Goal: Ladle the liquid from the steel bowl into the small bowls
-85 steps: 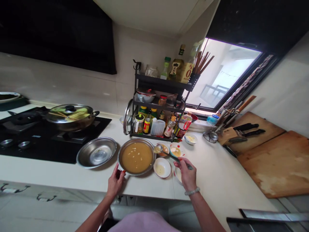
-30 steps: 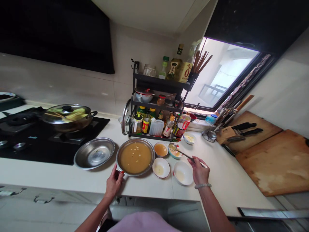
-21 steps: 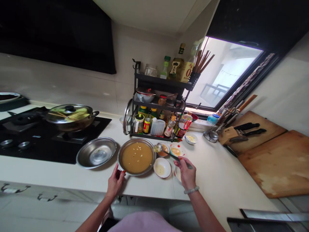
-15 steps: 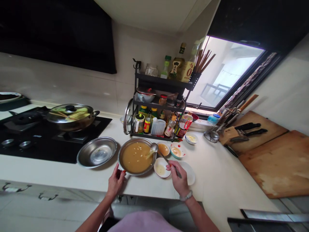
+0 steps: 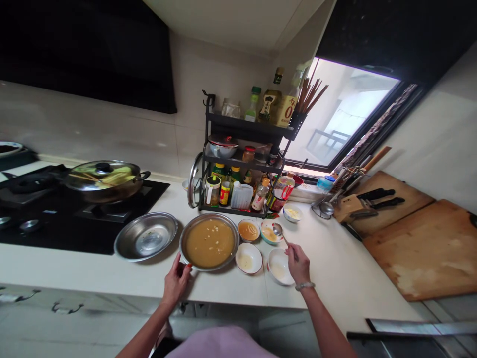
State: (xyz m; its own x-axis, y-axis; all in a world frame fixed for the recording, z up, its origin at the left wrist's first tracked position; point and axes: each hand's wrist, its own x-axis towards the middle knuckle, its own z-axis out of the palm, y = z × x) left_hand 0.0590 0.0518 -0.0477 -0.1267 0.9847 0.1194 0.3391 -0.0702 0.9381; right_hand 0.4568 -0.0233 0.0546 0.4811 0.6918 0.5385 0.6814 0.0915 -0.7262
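Fingers of our left hand (image 5: 176, 282) curl closed on the near rim of the steel basin (image 5: 209, 242) of yellow-brown liquid, which sits on the white countertop (image 5: 335, 278) between an empty steel basin (image 5: 146, 235) and a cluster of small bowls. Our right hand (image 5: 298, 262) pinches the handle of a metal spoon (image 5: 278, 230), fingers closed around it, its bowl poised over the patterned small bowl (image 5: 269, 233) of orange sauce. Just beside lie a bowl of brown sauce (image 5: 248, 230) and two white bowls (image 5: 249, 258). Behind stands the black spice rack (image 5: 242, 164).
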